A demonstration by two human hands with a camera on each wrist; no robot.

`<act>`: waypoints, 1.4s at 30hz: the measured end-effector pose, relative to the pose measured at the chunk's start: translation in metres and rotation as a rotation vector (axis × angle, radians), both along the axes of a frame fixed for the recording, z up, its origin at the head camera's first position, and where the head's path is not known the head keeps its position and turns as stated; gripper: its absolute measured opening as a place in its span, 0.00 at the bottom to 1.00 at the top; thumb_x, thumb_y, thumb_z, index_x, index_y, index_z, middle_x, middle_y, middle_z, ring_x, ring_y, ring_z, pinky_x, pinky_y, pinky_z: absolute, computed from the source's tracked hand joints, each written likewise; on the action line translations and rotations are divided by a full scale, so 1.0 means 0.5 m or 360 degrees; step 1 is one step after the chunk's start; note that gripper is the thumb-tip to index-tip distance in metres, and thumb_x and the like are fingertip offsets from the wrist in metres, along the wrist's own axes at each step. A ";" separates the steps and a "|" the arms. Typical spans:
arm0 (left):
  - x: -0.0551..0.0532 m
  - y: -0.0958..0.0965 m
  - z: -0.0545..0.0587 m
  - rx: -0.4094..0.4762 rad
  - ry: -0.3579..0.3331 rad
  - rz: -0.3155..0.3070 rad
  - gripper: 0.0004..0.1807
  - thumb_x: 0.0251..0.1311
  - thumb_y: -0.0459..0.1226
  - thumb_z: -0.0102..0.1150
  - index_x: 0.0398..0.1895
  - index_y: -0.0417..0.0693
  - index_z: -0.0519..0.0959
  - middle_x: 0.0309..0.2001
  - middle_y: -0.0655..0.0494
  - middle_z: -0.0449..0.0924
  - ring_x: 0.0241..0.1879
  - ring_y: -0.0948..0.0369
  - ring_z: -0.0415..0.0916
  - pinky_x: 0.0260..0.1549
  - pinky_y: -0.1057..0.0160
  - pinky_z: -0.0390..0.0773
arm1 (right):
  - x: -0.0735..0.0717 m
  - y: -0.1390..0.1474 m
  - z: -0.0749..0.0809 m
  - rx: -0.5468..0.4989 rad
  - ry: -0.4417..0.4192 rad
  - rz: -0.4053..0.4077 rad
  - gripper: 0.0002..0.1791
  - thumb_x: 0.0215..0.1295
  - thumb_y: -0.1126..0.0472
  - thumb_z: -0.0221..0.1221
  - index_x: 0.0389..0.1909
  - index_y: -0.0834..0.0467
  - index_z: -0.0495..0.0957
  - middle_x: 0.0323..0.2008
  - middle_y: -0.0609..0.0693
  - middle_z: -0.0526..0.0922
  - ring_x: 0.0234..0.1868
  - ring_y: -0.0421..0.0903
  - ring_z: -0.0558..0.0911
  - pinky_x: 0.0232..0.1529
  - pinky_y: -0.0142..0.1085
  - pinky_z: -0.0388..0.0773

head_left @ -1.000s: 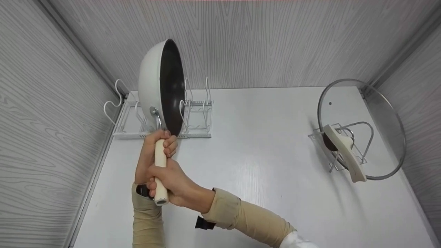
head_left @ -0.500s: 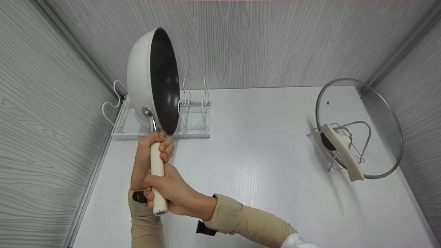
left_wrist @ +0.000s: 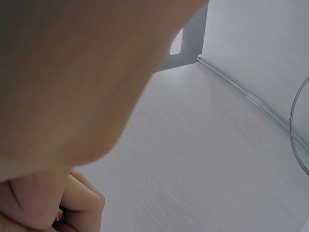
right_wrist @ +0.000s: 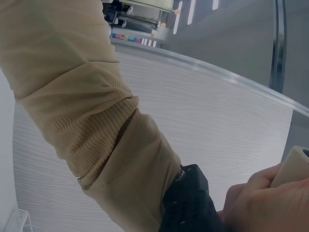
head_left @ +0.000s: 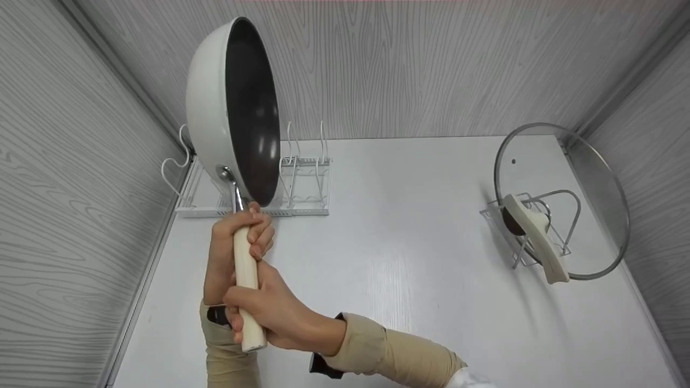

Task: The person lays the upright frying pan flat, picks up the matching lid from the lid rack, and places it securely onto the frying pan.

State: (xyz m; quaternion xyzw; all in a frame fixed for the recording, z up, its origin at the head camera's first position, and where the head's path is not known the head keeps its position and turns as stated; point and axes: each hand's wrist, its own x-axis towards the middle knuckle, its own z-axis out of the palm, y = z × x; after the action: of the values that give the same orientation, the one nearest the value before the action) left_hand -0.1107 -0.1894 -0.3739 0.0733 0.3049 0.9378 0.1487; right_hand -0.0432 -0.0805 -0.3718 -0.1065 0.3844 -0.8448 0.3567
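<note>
In the head view a deep frying pan (head_left: 207,102), white outside and dark inside, is held on its side over the left end of a white wire rack (head_left: 310,213). My left hand (head_left: 237,237) grips its cream handle (head_left: 247,269) near the metal neck. Lower down, my right hand (head_left: 277,307) wraps round the same handle close to its end. The handle's end (right_wrist: 291,168) also shows at the right edge of the right wrist view. Part of the rack is hidden behind the pan.
At right a glass lid (head_left: 593,215) with a cream handle (head_left: 539,242) leans in a small wire stand (head_left: 577,221). Grey wood-grain panels (head_left: 404,64) rise behind and on both sides of the white surface (head_left: 409,226).
Both hands have lifted the pan. It has moved up and left in the head view and looks larger, while the rack and lid stay put.
</note>
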 end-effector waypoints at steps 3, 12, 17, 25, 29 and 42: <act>0.009 0.004 0.006 0.0055 0.0007 0.0016 0.08 0.66 0.25 0.29 0.35 0.43 0.60 0.14 0.56 0.64 0.09 0.63 0.69 0.07 0.72 0.68 | 0.007 0.004 0.002 -0.0002 0.0027 0.0010 0.08 0.62 0.72 0.48 0.38 0.57 0.62 0.13 0.48 0.71 0.10 0.38 0.72 0.12 0.29 0.74; 0.018 0.018 0.021 0.0079 0.0021 0.0014 0.08 0.63 0.26 0.28 0.35 0.44 0.59 0.14 0.56 0.64 0.09 0.63 0.67 0.07 0.72 0.69 | 0.016 0.016 0.012 -0.0008 0.0065 -0.0002 0.10 0.63 0.72 0.49 0.41 0.58 0.62 0.14 0.49 0.71 0.10 0.38 0.72 0.12 0.30 0.75; 0.016 0.026 0.024 0.0052 0.0022 0.0014 0.07 0.61 0.25 0.28 0.35 0.44 0.58 0.13 0.56 0.65 0.09 0.63 0.68 0.07 0.72 0.68 | 0.018 0.021 0.015 -0.0033 0.0079 -0.0020 0.10 0.62 0.72 0.49 0.40 0.58 0.61 0.14 0.48 0.71 0.11 0.38 0.73 0.12 0.31 0.76; 0.009 0.042 0.029 0.0116 -0.0002 -0.0060 0.07 0.60 0.25 0.29 0.37 0.44 0.57 0.14 0.56 0.65 0.08 0.62 0.68 0.07 0.72 0.68 | 0.019 0.033 0.017 -0.0106 0.0124 -0.0067 0.14 0.62 0.73 0.50 0.46 0.60 0.61 0.17 0.50 0.72 0.11 0.38 0.75 0.13 0.31 0.77; 0.003 0.050 0.027 0.0170 0.0020 -0.0125 0.08 0.59 0.25 0.30 0.37 0.45 0.56 0.14 0.56 0.66 0.09 0.62 0.69 0.08 0.71 0.69 | 0.020 0.040 0.017 -0.0111 0.0150 -0.0085 0.19 0.62 0.73 0.51 0.52 0.61 0.59 0.17 0.51 0.73 0.12 0.39 0.76 0.15 0.33 0.78; -0.013 0.067 0.012 0.0323 0.0070 -0.0285 0.06 0.60 0.26 0.33 0.36 0.44 0.56 0.14 0.56 0.65 0.11 0.62 0.71 0.11 0.71 0.72 | 0.011 0.065 0.007 -0.0126 0.0232 -0.0070 0.32 0.59 0.73 0.53 0.64 0.60 0.54 0.21 0.52 0.76 0.15 0.40 0.79 0.20 0.34 0.82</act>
State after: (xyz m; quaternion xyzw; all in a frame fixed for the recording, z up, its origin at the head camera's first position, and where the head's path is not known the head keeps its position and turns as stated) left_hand -0.1174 -0.1562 -0.3678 0.1355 0.2041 0.9450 0.2168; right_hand -0.0375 -0.0481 -0.3684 -0.1731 0.3779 -0.8569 0.3048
